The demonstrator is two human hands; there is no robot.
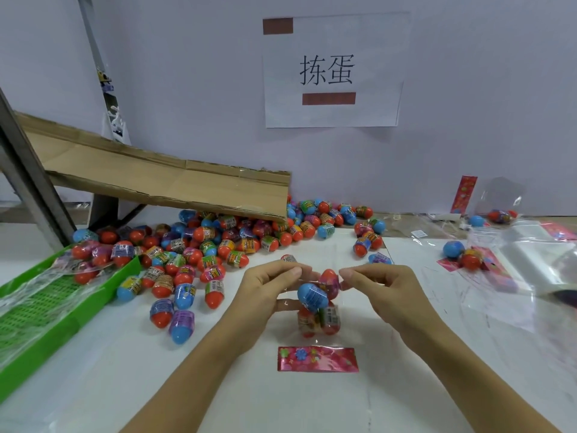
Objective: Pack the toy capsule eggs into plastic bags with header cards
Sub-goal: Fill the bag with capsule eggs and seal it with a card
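Note:
A clear plastic bag [318, 320] lies in the middle of the white table, its pink header card [318, 359] nearest me. Several capsule eggs are inside, among them a blue one [311, 296] and a red one [328, 278] at the mouth. My left hand [268, 290] pinches the left side of the bag's far opening. My right hand [379, 289] pinches the right side. A big heap of loose red and blue eggs [199, 245] lies beyond and to the left.
A cardboard chute [162, 179] slopes down onto the egg heap. A green plastic crate [46, 310] holding packed bags stands at the left. At the right lie a stack of empty bags [537, 260], header cards [463, 193] and a few filled bags [468, 256].

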